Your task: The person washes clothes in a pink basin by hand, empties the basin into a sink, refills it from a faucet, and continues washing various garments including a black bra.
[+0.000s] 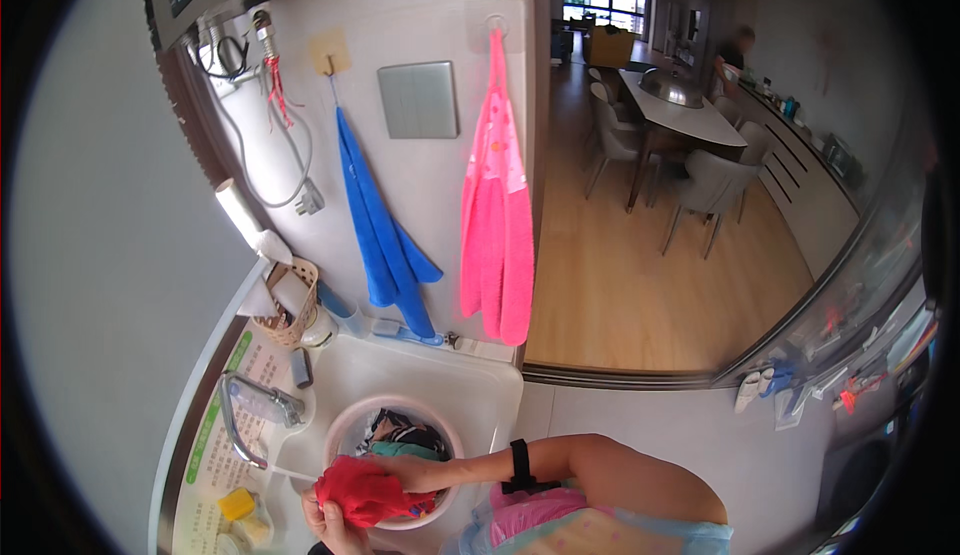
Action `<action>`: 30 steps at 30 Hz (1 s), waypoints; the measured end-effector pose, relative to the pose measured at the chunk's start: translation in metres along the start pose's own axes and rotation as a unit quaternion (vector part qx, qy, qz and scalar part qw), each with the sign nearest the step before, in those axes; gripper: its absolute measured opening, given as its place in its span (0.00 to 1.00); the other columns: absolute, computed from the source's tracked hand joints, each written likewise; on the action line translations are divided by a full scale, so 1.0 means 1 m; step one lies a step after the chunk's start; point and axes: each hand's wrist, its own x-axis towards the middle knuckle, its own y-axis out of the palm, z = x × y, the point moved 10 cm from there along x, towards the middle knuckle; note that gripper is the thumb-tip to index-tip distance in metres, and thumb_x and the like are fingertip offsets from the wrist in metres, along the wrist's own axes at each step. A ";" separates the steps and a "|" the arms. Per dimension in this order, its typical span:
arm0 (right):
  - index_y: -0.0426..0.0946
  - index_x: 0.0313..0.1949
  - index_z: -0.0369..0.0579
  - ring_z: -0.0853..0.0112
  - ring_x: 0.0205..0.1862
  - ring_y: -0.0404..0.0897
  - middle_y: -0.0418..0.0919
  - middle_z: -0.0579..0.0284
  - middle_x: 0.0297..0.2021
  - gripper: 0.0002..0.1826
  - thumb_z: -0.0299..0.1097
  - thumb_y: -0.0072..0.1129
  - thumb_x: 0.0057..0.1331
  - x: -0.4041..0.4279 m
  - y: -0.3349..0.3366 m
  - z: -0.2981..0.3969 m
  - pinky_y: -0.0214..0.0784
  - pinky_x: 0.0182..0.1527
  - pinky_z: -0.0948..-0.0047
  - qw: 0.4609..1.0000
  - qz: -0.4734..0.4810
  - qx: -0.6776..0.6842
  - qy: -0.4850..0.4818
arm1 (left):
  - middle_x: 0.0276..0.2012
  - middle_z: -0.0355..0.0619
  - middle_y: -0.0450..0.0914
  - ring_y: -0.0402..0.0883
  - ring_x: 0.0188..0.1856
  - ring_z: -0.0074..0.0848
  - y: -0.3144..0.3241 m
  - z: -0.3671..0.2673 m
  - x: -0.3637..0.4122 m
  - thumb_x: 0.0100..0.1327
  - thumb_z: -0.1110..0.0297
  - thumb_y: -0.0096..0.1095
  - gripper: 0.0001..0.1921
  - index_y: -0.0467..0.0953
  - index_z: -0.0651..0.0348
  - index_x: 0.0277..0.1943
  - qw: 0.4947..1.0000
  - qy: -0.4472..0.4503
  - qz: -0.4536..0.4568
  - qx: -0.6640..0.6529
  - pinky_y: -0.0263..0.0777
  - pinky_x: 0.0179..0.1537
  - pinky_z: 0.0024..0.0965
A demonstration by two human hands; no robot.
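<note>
A bunched red cloth [358, 491] is held over the near-left rim of a pale pink basin [360, 408]. My left hand [335, 529] grips the cloth's edge between thumb and fingers. Reaching across the basin, my right hand [403, 472] is on the same cloth, its fingers hidden in the red folds. A patterned part of fabric hangs below the red one. Inside the basin lie dark printed fabric [405, 427] and teal fabric [405, 450]. The basin stands in a white sink [480, 375], beside a chrome faucet [240, 435].
On the sink ledge are a yellow sponge [237, 504], a dark brush or block [301, 367], a woven basket [304, 277] and a blue brush [405, 332]. Blue [382, 232] and pink [496, 255] towels hang above. Beyond a doorway, a person [731, 59] stands near a dining table [686, 108].
</note>
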 end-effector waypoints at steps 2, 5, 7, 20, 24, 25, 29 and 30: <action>0.64 0.57 0.44 0.66 0.55 0.72 0.73 0.49 0.51 0.25 0.33 0.55 0.61 0.001 0.017 -0.010 0.60 0.57 0.69 0.988 -0.054 -0.054 -0.138 | 0.37 0.45 0.76 0.74 0.38 0.24 -0.017 -0.014 -0.024 0.61 0.57 0.61 0.17 0.68 0.63 0.38 0.990 0.017 -0.117 0.081 0.67 0.46 0.30; 0.62 0.58 0.45 0.67 0.49 0.75 0.76 0.53 0.47 0.28 0.19 0.52 0.57 -0.002 -0.019 -0.047 0.67 0.52 0.71 0.957 -0.153 -0.241 -0.059 | 0.36 0.39 0.74 0.70 0.38 0.19 -0.050 -0.004 -0.041 0.63 0.64 0.59 0.13 0.70 0.65 0.43 0.978 -0.021 -0.198 0.055 0.63 0.46 0.23; 0.60 0.59 0.43 0.70 0.45 0.75 0.75 0.51 0.43 0.28 0.17 0.50 0.57 0.003 -0.076 -0.041 0.70 0.45 0.72 0.969 -0.230 0.062 0.058 | 0.36 0.40 0.76 0.71 0.37 0.17 -0.097 0.040 -0.041 0.64 0.66 0.56 0.11 0.72 0.66 0.42 0.958 -0.133 -0.232 0.107 0.65 0.42 0.22; 0.61 0.56 0.41 0.68 0.53 0.70 0.67 0.57 0.51 0.20 0.20 0.47 0.64 0.027 -0.127 -0.054 0.64 0.57 0.66 0.943 -0.291 0.158 -0.010 | 0.39 0.45 0.81 0.78 0.43 0.22 -0.178 0.108 -0.174 0.65 0.66 0.56 0.14 0.72 0.67 0.48 0.907 -0.179 -0.322 0.205 0.69 0.46 0.22; 0.59 0.58 0.42 0.66 0.54 0.70 0.69 0.53 0.51 0.23 0.18 0.46 0.63 0.021 -0.124 -0.082 0.64 0.56 0.66 0.940 -0.289 0.177 0.019 | 0.38 0.45 0.80 0.78 0.43 0.22 -0.176 0.108 -0.192 0.65 0.68 0.55 0.13 0.72 0.68 0.48 0.898 -0.191 -0.342 0.200 0.69 0.47 0.23; 0.59 0.58 0.42 0.66 0.54 0.70 0.69 0.53 0.51 0.23 0.18 0.46 0.63 0.019 -0.124 -0.087 0.64 0.56 0.66 0.942 -0.284 0.178 0.023 | 0.38 0.45 0.80 0.78 0.43 0.22 -0.174 0.108 -0.196 0.65 0.68 0.55 0.13 0.72 0.68 0.48 0.896 -0.192 -0.349 0.199 0.69 0.47 0.23; 0.61 0.58 0.42 0.65 0.55 0.69 0.68 0.52 0.53 0.24 0.20 0.50 0.61 0.018 -0.112 -0.124 0.63 0.56 0.67 0.980 -0.173 0.057 0.075 | 0.38 0.45 0.80 0.78 0.42 0.22 -0.173 0.110 -0.209 0.65 0.69 0.55 0.13 0.72 0.68 0.47 0.886 -0.201 -0.371 0.190 0.70 0.46 0.23; 0.62 0.58 0.42 0.62 0.55 0.69 0.67 0.49 0.54 0.25 0.22 0.52 0.59 0.020 -0.103 -0.133 0.63 0.56 0.66 0.989 -0.117 -0.068 0.068 | 0.38 0.45 0.80 0.78 0.42 0.22 -0.173 0.111 -0.215 0.65 0.69 0.54 0.12 0.72 0.68 0.47 0.885 -0.201 -0.377 0.184 0.70 0.46 0.24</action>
